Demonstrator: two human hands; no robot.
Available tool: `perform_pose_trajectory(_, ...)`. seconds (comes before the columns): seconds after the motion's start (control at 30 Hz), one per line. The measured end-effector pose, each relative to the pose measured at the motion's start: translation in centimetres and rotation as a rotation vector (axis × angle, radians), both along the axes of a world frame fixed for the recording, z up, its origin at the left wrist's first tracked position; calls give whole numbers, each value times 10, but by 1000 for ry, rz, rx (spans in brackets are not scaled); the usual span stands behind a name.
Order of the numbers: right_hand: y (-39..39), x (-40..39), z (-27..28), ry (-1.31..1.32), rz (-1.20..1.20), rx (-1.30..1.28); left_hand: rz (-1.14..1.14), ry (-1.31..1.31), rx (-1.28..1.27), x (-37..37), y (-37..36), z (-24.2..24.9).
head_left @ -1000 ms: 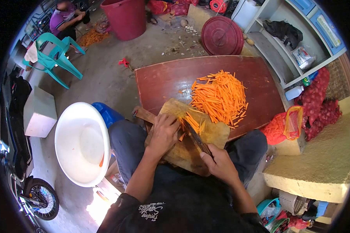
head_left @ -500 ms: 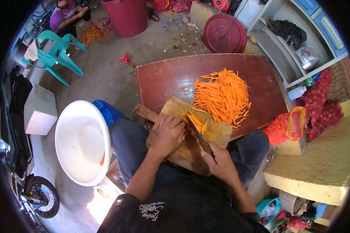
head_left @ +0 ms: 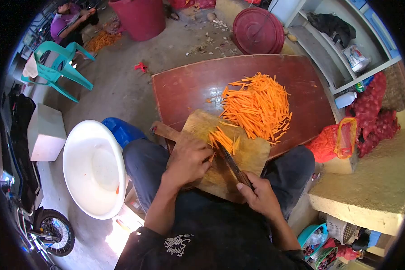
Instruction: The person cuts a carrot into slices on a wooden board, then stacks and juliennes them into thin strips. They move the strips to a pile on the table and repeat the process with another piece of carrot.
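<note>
A wooden cutting board with a handle lies at the near edge of the red table, above my lap. My right hand is closed round the handle of a dark knife, whose blade points up and left over the board. Cut carrot sticks lie beside the blade. My left hand rests on the board left of the blade, fingers curled; what they hold is mostly hidden, with a bit of orange at the fingertips. A large heap of carrot sticks sits beyond the board.
At my left stand a white basin, a blue container and a white box. A teal chair and a seated person are farther off. Red mesh bags and a shelf are on the right.
The camera view has shifted slightly. My left hand has moved a little down and left, away from the cut sticks, with its fingers more curled. The knife has shifted slightly lower.
</note>
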State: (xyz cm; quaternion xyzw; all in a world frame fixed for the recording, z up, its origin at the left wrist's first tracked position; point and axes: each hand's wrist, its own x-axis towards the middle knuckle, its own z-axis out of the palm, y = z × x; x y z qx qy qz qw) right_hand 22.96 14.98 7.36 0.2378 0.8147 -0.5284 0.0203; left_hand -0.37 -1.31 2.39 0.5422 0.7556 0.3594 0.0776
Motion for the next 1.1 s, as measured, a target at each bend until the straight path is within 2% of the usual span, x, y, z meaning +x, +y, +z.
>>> perform_pose_trajectory(0.13,2,-8,6,-11,35,22,-2,34,36,10,10,-23)
perform_pose_trajectory(0.3,3,-22,6,-24,65,20,32,168,39,13,14,-24)
perform_pose_trajectory(0.5,5,-22,9,-10,63,65,55,21,90,9,11,-24)
perform_pose_trajectory(0.7,6,-20,15,-74,109,-23,32,59,35,6,8,-28)
perform_pose_trajectory(0.8,4,-20,15,-85,134,7,30,64,37,8,7,-30)
perform_pose_trajectory(0.9,-3,-19,2,-8,115,173,46,63,40,10,8,-26)
perform_pose_trajectory(1.0,-3,-31,-6,-103,170,290,25,66,28,9,9,-30)
perform_pose_trajectory(1.1,-2,-33,-6,-12,165,301,32,63,44,6,10,-32)
